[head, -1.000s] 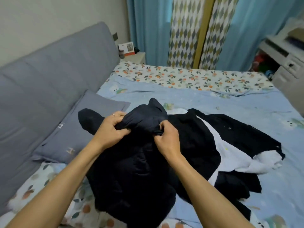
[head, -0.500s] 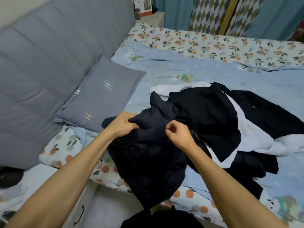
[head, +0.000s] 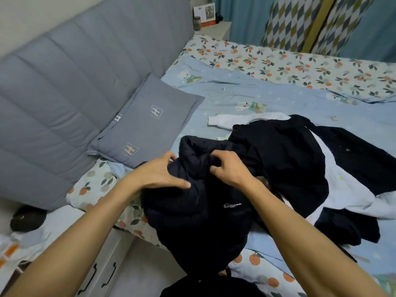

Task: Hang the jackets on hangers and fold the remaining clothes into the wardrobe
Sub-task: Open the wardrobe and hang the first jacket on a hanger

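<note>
A dark navy puffer jacket with a small white logo hangs over the bed's near edge. My left hand grips the jacket's upper left part, thumb stretched across the fabric. My right hand pinches the collar area just to the right. Behind and to the right lies a heap of black clothes mixed with a white garment on the blue bedsheet. A white sleeve pokes out at the heap's far side.
A grey pillow leans against the grey padded headboard on the left. A white drawer unit stands below the bed edge. A bedside table and blue curtains are at the far end.
The view has tilted down and closer. Both hands have pulled the jacket toward the bed's near edge; its logo now shows and my left thumb lies spread over the fabric.
</note>
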The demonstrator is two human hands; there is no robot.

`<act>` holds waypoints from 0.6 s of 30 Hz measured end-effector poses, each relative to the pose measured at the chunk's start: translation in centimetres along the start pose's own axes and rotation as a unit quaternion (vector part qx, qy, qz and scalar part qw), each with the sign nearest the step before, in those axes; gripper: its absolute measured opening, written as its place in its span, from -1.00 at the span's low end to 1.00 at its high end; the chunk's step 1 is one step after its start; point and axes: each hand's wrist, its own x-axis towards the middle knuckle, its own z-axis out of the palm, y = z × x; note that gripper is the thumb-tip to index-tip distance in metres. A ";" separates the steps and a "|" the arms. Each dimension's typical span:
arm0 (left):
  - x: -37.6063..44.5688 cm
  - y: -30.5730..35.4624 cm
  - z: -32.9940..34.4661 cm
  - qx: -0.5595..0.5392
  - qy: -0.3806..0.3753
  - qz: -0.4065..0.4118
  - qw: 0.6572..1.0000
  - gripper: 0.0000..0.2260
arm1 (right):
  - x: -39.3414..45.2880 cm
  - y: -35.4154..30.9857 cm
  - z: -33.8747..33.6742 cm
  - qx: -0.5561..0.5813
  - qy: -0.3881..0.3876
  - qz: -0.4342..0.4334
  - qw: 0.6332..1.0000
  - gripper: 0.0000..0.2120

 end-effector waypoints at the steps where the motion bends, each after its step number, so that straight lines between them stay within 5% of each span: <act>1: 0.5 0.2 0.3 0.031 0.047 -0.008 0.998 -0.17 | -0.2 -0.5 0.1 0.012 0.021 -0.011 1.000 -0.89; 3: 2.3 0.7 0.9 0.071 0.100 -0.012 0.992 -0.36 | -0.6 -1.2 0.1 0.028 0.049 -0.032 0.998 -0.93; 6: 4.1 2.8 1.5 0.050 0.144 -0.039 0.988 -0.95 | -1.1 -0.4 0.3 0.022 0.041 -0.024 0.999 -0.79; 12: 4.4 4.7 1.3 -0.053 0.246 0.079 0.965 -0.92 | -3.5 4.3 -1.7 0.143 0.061 0.137 0.978 -0.33; 18: 2.8 5.9 -2.1 -0.126 0.223 0.270 0.928 -0.68 | -2.7 4.7 -4.8 0.159 0.036 0.106 0.981 -0.25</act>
